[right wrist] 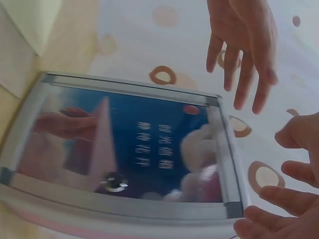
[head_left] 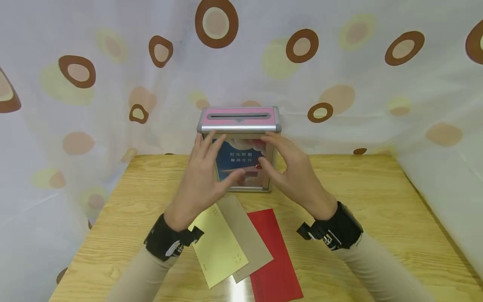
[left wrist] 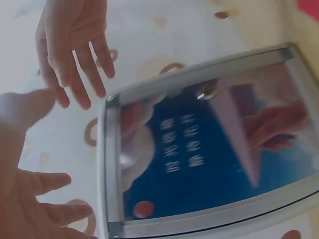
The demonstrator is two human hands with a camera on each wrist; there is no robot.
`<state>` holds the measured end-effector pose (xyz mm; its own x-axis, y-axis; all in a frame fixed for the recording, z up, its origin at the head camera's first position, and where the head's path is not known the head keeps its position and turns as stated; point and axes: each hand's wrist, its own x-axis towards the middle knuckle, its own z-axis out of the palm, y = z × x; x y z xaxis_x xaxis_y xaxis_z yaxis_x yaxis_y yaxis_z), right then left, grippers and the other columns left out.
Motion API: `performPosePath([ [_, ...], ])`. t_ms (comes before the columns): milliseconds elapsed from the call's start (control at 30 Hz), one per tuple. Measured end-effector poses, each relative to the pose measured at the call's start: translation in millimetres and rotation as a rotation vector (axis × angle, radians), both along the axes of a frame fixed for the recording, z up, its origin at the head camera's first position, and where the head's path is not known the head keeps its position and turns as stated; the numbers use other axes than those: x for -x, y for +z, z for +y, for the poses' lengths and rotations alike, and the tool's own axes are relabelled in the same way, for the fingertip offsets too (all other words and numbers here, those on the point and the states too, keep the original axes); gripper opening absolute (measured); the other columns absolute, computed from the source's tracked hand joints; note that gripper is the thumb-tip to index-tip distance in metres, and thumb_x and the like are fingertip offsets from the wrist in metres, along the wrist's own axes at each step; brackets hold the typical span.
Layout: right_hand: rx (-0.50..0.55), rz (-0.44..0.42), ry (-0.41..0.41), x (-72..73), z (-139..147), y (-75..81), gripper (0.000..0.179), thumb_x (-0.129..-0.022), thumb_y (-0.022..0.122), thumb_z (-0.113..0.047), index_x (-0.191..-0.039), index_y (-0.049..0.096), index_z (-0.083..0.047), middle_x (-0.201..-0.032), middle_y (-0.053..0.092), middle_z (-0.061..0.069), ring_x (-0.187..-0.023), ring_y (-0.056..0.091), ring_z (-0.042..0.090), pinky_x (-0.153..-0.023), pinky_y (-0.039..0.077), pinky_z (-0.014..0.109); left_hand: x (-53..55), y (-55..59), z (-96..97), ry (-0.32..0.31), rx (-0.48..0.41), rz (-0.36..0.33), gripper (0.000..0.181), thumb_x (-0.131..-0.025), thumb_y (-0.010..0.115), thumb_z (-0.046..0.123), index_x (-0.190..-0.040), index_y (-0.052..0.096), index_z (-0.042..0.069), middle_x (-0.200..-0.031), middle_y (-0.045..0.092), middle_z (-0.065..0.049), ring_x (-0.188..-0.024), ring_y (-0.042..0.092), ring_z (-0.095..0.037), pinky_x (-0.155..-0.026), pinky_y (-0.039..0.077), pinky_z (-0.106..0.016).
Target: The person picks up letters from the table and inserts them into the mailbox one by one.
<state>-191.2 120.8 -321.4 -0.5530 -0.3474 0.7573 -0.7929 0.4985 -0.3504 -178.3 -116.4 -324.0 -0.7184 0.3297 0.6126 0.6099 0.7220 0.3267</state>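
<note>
A letter box (head_left: 240,147) with silver edges, a slotted pink top and a blue printed front with white characters stands at the back of the table. My left hand (head_left: 201,176) is raised before its left side, fingers spread, thumb pointing inward. Opposite it, my right hand (head_left: 296,170) is held before the right side, fingers apart and holding nothing. Both wrist views show the front panel (left wrist: 199,149) with a small metal lock (right wrist: 114,182) and a hand's reflection. Fingertips overlap the box's front in the head view.
On the wooden table (head_left: 339,188), nearer than the box, a gold envelope (head_left: 220,245), a tan envelope (head_left: 249,239) and a red envelope (head_left: 277,256) lie fanned and partly overlapping. A patterned white curtain (head_left: 241,75) hangs right behind the box and along both sides.
</note>
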Motion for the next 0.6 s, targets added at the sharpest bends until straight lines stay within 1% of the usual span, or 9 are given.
performPosePath([
  [67, -0.046, -0.052, -0.017, -10.0, 6.2, -13.2, 0.055, -0.085, 0.073, -0.013, -0.134, 0.053, -0.001, -0.134, 0.057, 0.019, -0.128, 0.049, 0.029, -0.103, 0.045, 0.051, -11.6, -13.7, 0.3, 0.042, 0.077, -0.071, 0.091, -0.085, 0.063, 0.062, -0.151, 0.032, 0.008, -0.156, 0.026, -0.022, -0.143, 0.007, -0.047, -0.112, 0.020, -0.067],
  [133, -0.090, -0.124, -0.030, -19.7, 11.5, -26.7, 0.062, -0.084, 0.075, -0.018, -0.138, 0.049, -0.002, -0.138, 0.053, 0.019, -0.129, 0.046, 0.032, -0.103, 0.044, 0.054, -23.1, -29.0, 0.7, 0.082, 0.142, -0.158, 0.097, -0.084, 0.055, 0.072, -0.153, 0.027, 0.011, -0.158, 0.023, -0.022, -0.143, 0.003, -0.046, -0.111, 0.018, -0.069],
  [233, -0.149, -0.290, -0.060, -35.6, 19.6, -44.8, 0.073, -0.086, 0.074, -0.028, -0.147, 0.039, -0.007, -0.146, 0.046, 0.016, -0.134, 0.040, 0.033, -0.104, 0.041, 0.058, -37.8, -52.5, 2.6, 0.121, 0.205, -0.275, 0.102, -0.082, 0.045, 0.081, -0.155, 0.021, 0.015, -0.158, 0.021, -0.021, -0.144, 0.000, -0.044, -0.111, 0.016, -0.071],
  [333, -0.183, -0.478, -0.091, -50.9, 28.0, -58.4, 0.081, -0.088, 0.071, -0.040, -0.151, 0.031, -0.010, -0.152, 0.038, 0.013, -0.137, 0.035, 0.032, -0.106, 0.038, 0.061, -50.6, -73.6, 6.3, 0.129, 0.242, -0.360, 0.104, -0.081, 0.041, 0.084, -0.156, 0.019, 0.017, -0.160, 0.019, -0.019, -0.144, -0.002, -0.042, -0.111, 0.014, -0.071],
  [400, -0.202, -0.565, -0.110, -59.3, 33.3, -66.8, 0.085, -0.088, 0.069, -0.047, -0.152, 0.028, -0.009, -0.154, 0.034, 0.012, -0.138, 0.033, 0.033, -0.105, 0.037, 0.062, -57.9, -85.6, 8.1, 0.133, 0.253, -0.400, 0.103, -0.080, 0.038, 0.086, -0.156, 0.019, 0.018, -0.161, 0.018, -0.015, -0.145, -0.002, -0.040, -0.112, 0.015, -0.070],
  [467, -0.220, -0.622, -0.123, -68.1, 38.9, -76.9, 0.089, -0.087, 0.068, -0.051, -0.152, 0.026, -0.008, -0.154, 0.033, 0.014, -0.138, 0.033, 0.035, -0.105, 0.037, 0.063, -65.7, -96.1, 9.8, 0.134, 0.240, -0.438, 0.102, -0.081, 0.038, 0.086, -0.156, 0.020, 0.020, -0.161, 0.019, -0.013, -0.145, 0.000, -0.038, -0.112, 0.015, -0.069],
  [533, -0.227, -0.650, -0.128, -77.6, 43.6, -88.7, 0.091, -0.085, 0.069, -0.052, -0.152, 0.026, -0.006, -0.153, 0.034, 0.016, -0.137, 0.032, 0.038, -0.104, 0.038, 0.064, -74.3, -105.4, 9.6, 0.145, 0.219, -0.465, 0.101, -0.081, 0.038, 0.086, -0.156, 0.022, 0.021, -0.161, 0.021, -0.011, -0.146, 0.003, -0.038, -0.112, 0.016, -0.069],
  [600, -0.243, -0.655, -0.143, -88.6, 46.9, -101.5, 0.093, -0.084, 0.070, -0.054, -0.151, 0.027, -0.006, -0.152, 0.035, 0.017, -0.136, 0.032, 0.041, -0.101, 0.039, 0.065, -84.1, -113.6, 8.1, 0.170, 0.210, -0.480, 0.100, -0.080, 0.037, 0.086, -0.156, 0.023, 0.021, -0.159, 0.025, -0.012, -0.146, 0.007, -0.039, -0.112, 0.017, -0.069],
])
